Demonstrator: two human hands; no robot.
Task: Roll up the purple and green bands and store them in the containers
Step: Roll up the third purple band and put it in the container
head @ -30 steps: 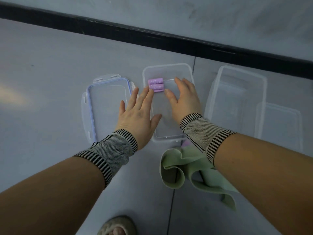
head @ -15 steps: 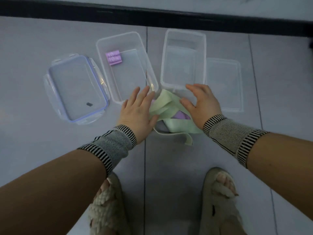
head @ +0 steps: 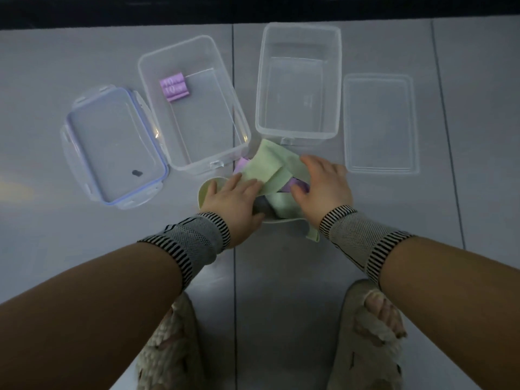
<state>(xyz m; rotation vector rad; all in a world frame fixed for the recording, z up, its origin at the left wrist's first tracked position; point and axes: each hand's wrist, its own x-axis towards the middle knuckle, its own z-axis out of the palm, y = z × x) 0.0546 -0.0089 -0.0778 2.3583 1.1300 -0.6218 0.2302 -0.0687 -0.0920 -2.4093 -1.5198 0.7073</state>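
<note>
both hands work the loose pile at centre frame: the left hand point(head: 235, 199) lies with fingers nearly straight on the green band point(head: 264, 171), and the right hand point(head: 326, 184) curls over the tangled purple band point(head: 295, 186). pulling one could drag the other along. one rolled purple band point(head: 174, 88) sits in the left container point(head: 242, 128), upper left.

Indoor room: grey tiled floor point(head: 84, 249), black baseboard point(head: 253, 7).

My left hand point(head: 233, 202) and right hand point(head: 323, 187) cover the middle of the green bands point(head: 266, 170), so I cannot tell how many lie there. The loose purple band point(head: 292, 187) peeks out only in slivers. Both sandals point(head: 365, 339) run off the bottom edge.
</note>
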